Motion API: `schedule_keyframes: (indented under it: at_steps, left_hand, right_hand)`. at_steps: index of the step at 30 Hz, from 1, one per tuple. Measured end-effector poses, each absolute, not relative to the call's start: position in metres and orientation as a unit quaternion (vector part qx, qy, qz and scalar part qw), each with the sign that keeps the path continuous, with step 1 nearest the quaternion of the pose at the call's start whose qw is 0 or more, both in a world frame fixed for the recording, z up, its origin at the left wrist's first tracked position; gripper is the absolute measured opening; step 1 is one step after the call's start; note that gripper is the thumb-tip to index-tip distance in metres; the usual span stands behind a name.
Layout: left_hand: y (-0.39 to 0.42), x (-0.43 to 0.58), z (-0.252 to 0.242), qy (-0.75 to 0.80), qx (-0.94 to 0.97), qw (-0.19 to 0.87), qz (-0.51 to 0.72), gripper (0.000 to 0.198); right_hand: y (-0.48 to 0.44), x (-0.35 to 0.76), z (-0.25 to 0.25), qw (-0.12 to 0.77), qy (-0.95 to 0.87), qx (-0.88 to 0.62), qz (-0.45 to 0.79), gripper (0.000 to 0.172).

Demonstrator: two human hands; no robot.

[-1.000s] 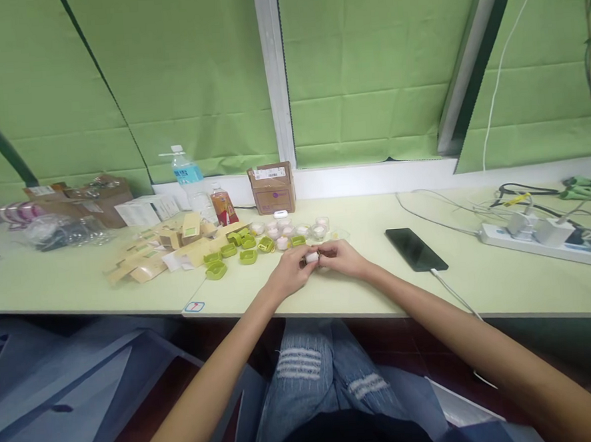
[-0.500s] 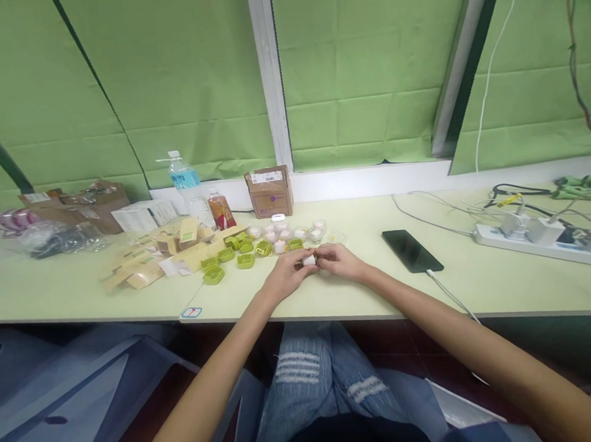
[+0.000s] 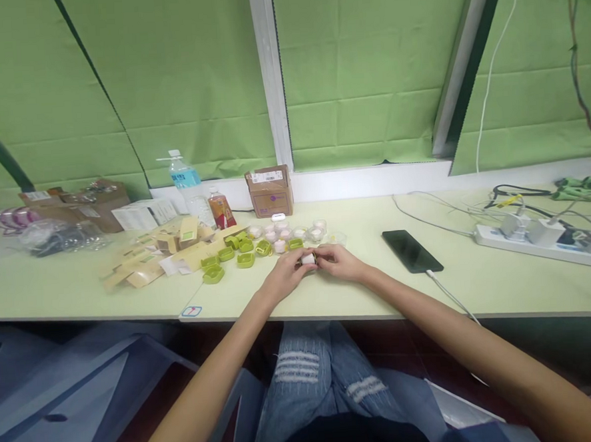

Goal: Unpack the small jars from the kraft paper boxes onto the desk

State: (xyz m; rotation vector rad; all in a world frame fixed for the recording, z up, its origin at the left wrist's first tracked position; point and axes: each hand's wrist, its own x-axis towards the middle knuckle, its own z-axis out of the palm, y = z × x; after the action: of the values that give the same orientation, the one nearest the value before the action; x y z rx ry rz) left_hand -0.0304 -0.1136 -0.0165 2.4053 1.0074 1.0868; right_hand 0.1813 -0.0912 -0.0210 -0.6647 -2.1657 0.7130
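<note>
Near the front of the table, my left hand [image 3: 285,275] and my right hand [image 3: 339,262] meet around a small white object [image 3: 308,259]. Fingers of both hands are closed on its sides, which hide much of it; a dark edge shows beside the white part, and its kind is not clear. Just beyond my fingertips lie several olive-green, cup-like cases [image 3: 246,260] and several small, round, pale pink and white pieces [image 3: 280,246], some in clear wrapping. Behind them sits a white, rounded case [image 3: 278,218].
Flattened cardboard packaging [image 3: 146,273] is heaped at left, near a water bottle [image 3: 185,178] and a red-orange drink bottle [image 3: 221,209]. A brown box [image 3: 270,192] stands at the back. To the right lie a plugged-in phone [image 3: 411,250] and a power strip [image 3: 552,246] with chargers and cables.
Both hands and the white object have stayed almost in place, with only a very slight shift to the left. Nothing on the table has visibly moved.
</note>
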Motion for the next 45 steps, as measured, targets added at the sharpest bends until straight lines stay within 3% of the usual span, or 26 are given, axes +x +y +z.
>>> schedule_keyframes:
  at_steps: [17, 20, 24, 28, 31, 34, 42, 45]
  left_hand:
    - [-0.114, -0.026, -0.015, 0.348, 0.825, 0.167, 0.412, 0.039]
    - [-0.115, -0.025, -0.012, 0.372, 0.799, 0.203, 0.427, 0.040]
    - [-0.113, -0.024, -0.011, 0.374, 0.776, 0.239, 0.447, 0.041]
    - [-0.112, -0.023, -0.013, 0.375, 0.782, 0.243, 0.435, 0.050]
    - [-0.117, -0.022, -0.011, 0.364, 0.804, 0.199, 0.426, 0.047]
    - [-0.125, -0.022, -0.008, 0.315, 0.839, 0.123, 0.425, 0.028]
    - [-0.129, -0.022, -0.004, 0.334, 0.828, 0.000, 0.451, 0.015]
    - [-0.126, -0.022, -0.006, 0.350, 0.836, 0.002, 0.422, 0.030]
  right_hand:
    - [-0.092, 0.181, -0.018, 0.368, -0.849, -0.256, 0.280, 0.013]
    - [-0.093, 0.181, -0.018, 0.366, -0.842, -0.260, 0.298, 0.030]
    - [-0.093, 0.176, -0.020, 0.400, -0.854, -0.288, 0.168, 0.046]
    - [-0.087, 0.168, -0.024, 0.406, -0.860, -0.292, 0.097, 0.039]
    - [-0.082, 0.168, -0.028, 0.394, -0.860, -0.310, 0.099, 0.030]
    - [-0.079, 0.175, -0.027, 0.409, -0.831, -0.364, 0.095, 0.024]
    - [-0.079, 0.187, -0.016, 0.488, -0.771, -0.390, 0.122, 0.044]
    - [-0.086, 0.182, -0.012, 0.483, -0.764, -0.388, 0.180, 0.043]
